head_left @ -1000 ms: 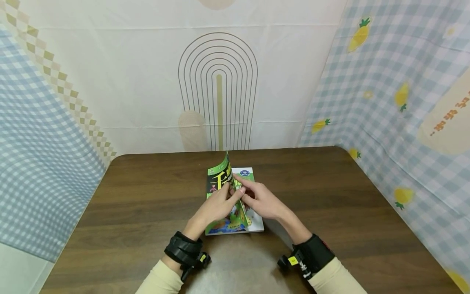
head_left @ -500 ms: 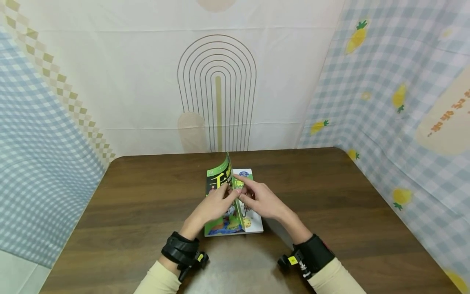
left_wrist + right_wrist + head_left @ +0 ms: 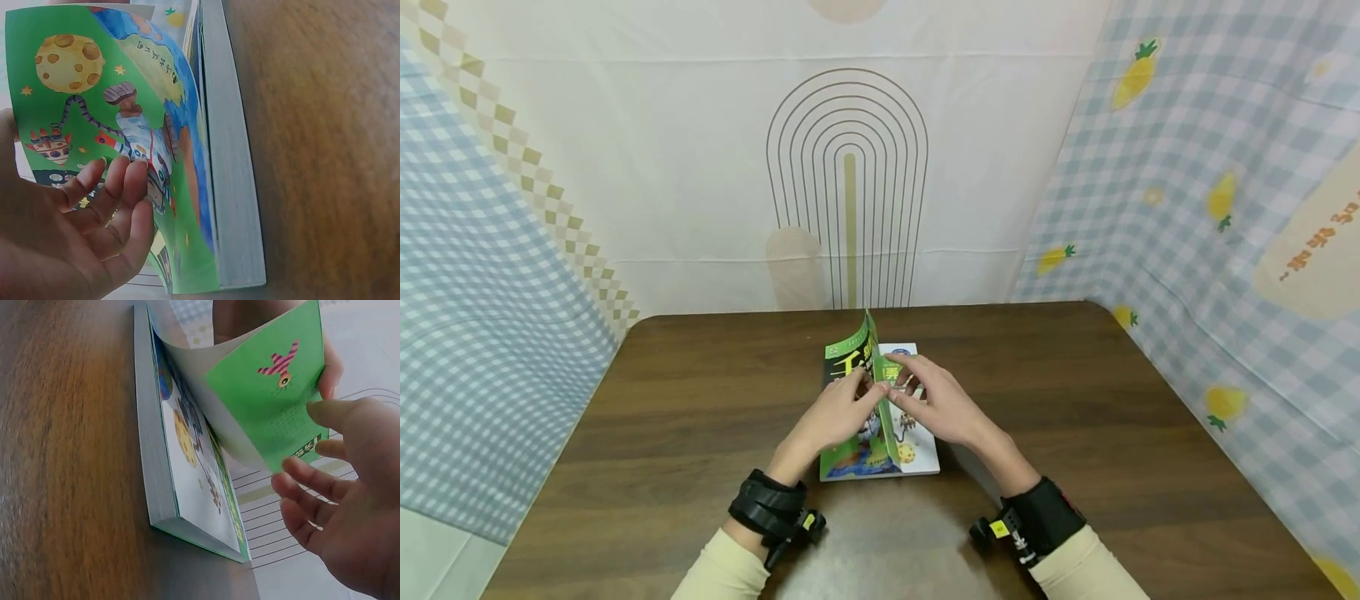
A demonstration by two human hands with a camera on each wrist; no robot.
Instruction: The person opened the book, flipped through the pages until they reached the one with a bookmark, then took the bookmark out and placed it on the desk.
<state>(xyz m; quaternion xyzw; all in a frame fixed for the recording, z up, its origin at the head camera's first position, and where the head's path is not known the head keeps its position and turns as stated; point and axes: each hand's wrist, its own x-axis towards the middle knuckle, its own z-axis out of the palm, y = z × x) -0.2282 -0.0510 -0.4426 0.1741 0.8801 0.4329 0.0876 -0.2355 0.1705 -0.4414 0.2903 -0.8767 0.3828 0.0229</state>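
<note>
A thick paperback book with a white page block and green illustrated cover [image 3: 917,442] lies on a dark brown wood-grain tabletop [image 3: 700,408], in the middle between left and right and toward the far side. Its glossy green front cover [image 3: 853,454], printed on the outside with a yellow cratered moon and an astronaut, is lifted and stands steeply bowed, hinged at the left; the white first page shows to the right.

The left hand [image 3: 837,412] pinches the cover's free edge, fingers bent against the outer face and thumb over the inner side. The right hand [image 3: 943,410] hovers above the right half of the book, fingers loosely bent and gripping nothing; its thumb tip overlaps the bright green inner flap [image 3: 275,394], but whether it touches cannot be told.

Brown wood spreads widely left and right of the book, narrowing to a strip at the tabletop's far edge. Beyond that edge hangs a white fabric backdrop [image 3: 700,167] with thin brown arches. A blue-and-white checked cloth [image 3: 482,292] flanks the left edge, and a pale blue checked cloth with yellow pineapples [image 3: 1180,275] the right. Black strap-on wrist cameras [image 3: 769,507] sit beyond cream sleeves [image 3: 730,567].
</note>
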